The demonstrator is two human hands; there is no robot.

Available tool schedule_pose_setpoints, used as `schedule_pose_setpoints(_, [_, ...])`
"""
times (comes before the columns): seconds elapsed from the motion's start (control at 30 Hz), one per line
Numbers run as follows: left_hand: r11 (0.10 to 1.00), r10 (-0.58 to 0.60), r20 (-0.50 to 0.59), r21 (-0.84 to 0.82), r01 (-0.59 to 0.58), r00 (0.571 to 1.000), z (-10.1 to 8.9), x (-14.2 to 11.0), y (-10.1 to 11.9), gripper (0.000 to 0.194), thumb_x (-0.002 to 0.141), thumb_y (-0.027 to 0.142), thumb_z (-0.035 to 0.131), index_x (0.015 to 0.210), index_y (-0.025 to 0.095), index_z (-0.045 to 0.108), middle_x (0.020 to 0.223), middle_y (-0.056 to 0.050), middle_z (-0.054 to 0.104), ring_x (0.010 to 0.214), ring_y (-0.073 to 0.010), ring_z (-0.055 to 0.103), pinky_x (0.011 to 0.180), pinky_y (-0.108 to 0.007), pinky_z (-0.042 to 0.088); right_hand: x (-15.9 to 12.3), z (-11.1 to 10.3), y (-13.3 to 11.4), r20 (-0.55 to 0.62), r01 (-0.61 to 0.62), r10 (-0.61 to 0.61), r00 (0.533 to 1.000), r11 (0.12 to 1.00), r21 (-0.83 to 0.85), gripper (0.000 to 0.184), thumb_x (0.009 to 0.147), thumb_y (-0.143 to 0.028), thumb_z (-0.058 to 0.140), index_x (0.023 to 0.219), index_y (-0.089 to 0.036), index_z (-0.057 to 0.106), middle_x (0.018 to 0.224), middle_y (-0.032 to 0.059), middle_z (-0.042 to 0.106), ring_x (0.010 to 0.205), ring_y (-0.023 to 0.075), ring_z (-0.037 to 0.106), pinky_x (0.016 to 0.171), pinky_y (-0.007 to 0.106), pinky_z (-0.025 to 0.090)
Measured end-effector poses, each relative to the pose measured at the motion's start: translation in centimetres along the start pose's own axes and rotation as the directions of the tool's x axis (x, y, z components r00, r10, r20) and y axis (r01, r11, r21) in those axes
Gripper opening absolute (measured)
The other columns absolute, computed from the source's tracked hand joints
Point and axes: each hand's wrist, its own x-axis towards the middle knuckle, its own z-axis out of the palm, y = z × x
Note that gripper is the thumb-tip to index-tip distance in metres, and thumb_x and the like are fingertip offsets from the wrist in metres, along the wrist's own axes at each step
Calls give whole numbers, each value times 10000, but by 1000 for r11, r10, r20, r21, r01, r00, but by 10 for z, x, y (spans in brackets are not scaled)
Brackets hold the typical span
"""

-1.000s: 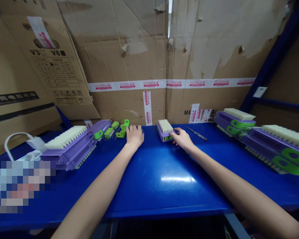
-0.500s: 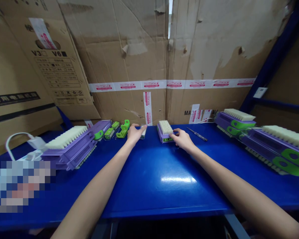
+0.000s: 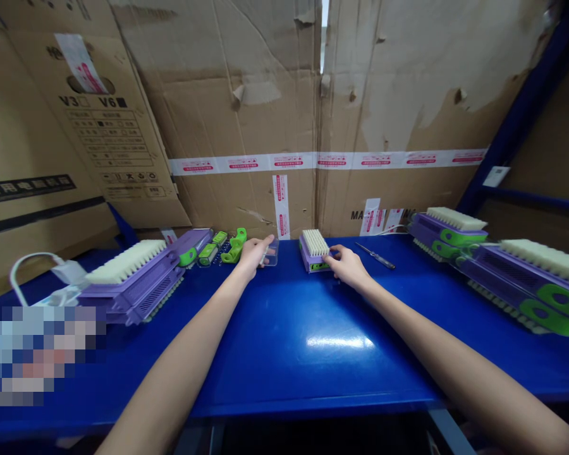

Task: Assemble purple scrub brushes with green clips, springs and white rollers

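Note:
My left hand (image 3: 254,256) is at a small clear plastic box (image 3: 273,254) near the back of the blue table. Its fingers curl over the box's left side around something small and pale, mostly hidden by the hand. To the right, a small purple block (image 3: 308,258) with cream, bristle-like teeth on top and a green end lies on the table. My right hand (image 3: 347,266) grips that block's right front corner between thumb and fingers. A screwdriver (image 3: 375,255) rests just beyond the right hand.
Green parts (image 3: 237,246) and small screws lie left of my left hand. Larger purple units with cream teeth stand at left (image 3: 133,284) and right (image 3: 512,284). A white cable (image 3: 28,256) loops at far left. Cardboard (image 3: 246,114) walls the back of the blue table (image 3: 284,354).
My left hand has shifted slightly left, and its fingers have drawn in. More of the clear box now shows beside it. My right hand and the purple block have stayed put.

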Motion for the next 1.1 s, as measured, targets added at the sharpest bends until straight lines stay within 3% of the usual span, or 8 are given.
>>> schedule_pose_setpoints(0.07, [946,124,-98,311,-88,987,-2,-1,-1,355,745,505,591,864,171,567,758,-75,683,501,-145,578,466,-245,397,0,0,0,-1,-2,2,1000,1000,1,395,823,-345,524,1154,-131,561,862,77,688,576,144,612,595,265,471])
schedule_pose_setpoints(0.17, [680,332,-149,723,-127,931,-6,-3,-1,363,759,518,555,911,190,585,853,-120,685,780,-265,652,636,-333,468,0,1,1,-4,0,0,1000,1000,4,416,824,-342,522,1181,-129,544,878,81,689,569,145,612,588,267,469])
schedule_pose_setpoints(0.23, [535,389,-121,837,-117,913,-9,-5,-1,378,789,503,514,986,188,580,886,-145,680,866,-315,647,689,-380,474,0,1,1,-12,9,-9,1000,1000,6,439,821,-342,525,1206,-130,528,882,82,689,569,148,615,584,267,468])
schedule_pose_setpoints(0.3, [469,395,-102,877,-105,913,-11,-6,0,378,813,486,485,1018,181,576,901,-153,677,877,-330,647,698,-395,478,0,2,2,-21,21,-21,1000,1000,4,451,819,-343,528,1218,-133,521,886,81,690,577,152,619,584,267,467])
schedule_pose_setpoints(0.57, [363,458,-89,927,-95,884,-17,-6,-2,401,885,474,388,1047,154,568,945,-157,667,869,-323,652,712,-393,488,-6,4,-2,-57,107,-111,992,991,-76,414,828,-343,529,1199,-160,544,860,77,698,774,209,649,677,292,467])
schedule_pose_setpoints(0.67, [356,466,-78,928,-106,881,-18,-6,-2,413,899,479,359,1050,157,568,962,-157,663,874,-323,650,715,-396,487,-11,5,-5,7,196,-196,981,977,-81,383,836,-334,530,1185,-179,555,916,70,705,788,197,646,709,294,464])
schedule_pose_setpoints(0.9, [407,440,-87,907,-112,894,-19,-5,-3,429,904,497,346,1079,171,564,994,-156,665,923,-313,639,744,-388,482,-22,11,-13,202,456,-448,871,890,6,348,828,-269,540,1172,-222,555,966,3,707,747,150,644,677,251,463])
schedule_pose_setpoints(1.1, [371,434,-59,921,-119,899,-19,-7,-1,438,914,489,323,1037,169,596,964,-148,672,909,-295,645,738,-349,476,-20,11,-11,95,494,-486,869,861,-120,288,842,-233,506,1108,-219,613,973,25,698,761,154,632,662,244,453])
